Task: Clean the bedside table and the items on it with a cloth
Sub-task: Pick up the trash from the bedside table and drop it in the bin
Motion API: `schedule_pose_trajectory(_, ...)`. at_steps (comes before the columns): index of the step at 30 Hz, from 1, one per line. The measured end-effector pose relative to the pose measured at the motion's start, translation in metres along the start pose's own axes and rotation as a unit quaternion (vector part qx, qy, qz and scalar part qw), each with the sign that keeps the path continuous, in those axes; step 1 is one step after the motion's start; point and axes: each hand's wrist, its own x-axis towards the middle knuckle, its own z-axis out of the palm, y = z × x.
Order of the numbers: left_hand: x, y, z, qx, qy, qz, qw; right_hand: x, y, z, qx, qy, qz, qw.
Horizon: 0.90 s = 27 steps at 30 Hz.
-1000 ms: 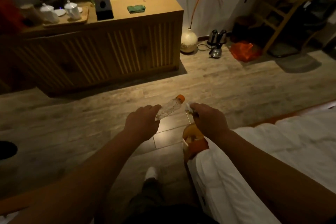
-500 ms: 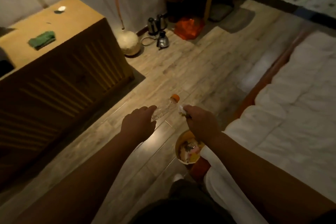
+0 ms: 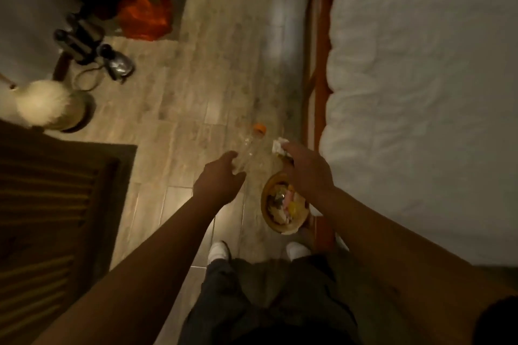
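Left hand (image 3: 221, 176) is gripping the empty bottle (image 3: 252, 148); right hand (image 3: 305, 171) is pinching a paper scrap (image 3: 279, 145), hovering above the bin (image 3: 266, 204). Advice: centre both over the bin before dropping.

The wooden floor (image 3: 196, 98) is carrying a full waste basket (image 3: 281, 206) near my feet, a kettle (image 3: 119, 66) and orange bag (image 3: 143, 18) far left.

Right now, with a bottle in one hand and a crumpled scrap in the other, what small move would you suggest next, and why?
Probably lower the right hand and drop the white scrap into the waste bin. The hand is already almost above the open bin, which holds rubbish. The clear bottle in the left hand could follow.
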Motion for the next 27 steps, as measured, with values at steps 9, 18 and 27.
schedule_pose_trajectory(9, 0.055, -0.050, 0.062, -0.064, -0.126, 0.023, 0.990, -0.021, 0.046, 0.090, 0.158, 0.118, 0.283, 0.939)
schedule_pose_trajectory(18, 0.112, -0.119, 0.215, -0.169, -0.196, -0.014, 0.966, -0.023, 0.157, 0.216, 0.197, 0.153, 0.409, 0.878)
schedule_pose_trajectory(27, 0.159, -0.167, 0.326, -0.206, -0.225, -0.020, 0.952, -0.030, 0.246, 0.314, 0.319, 0.162, 0.508, 0.784)
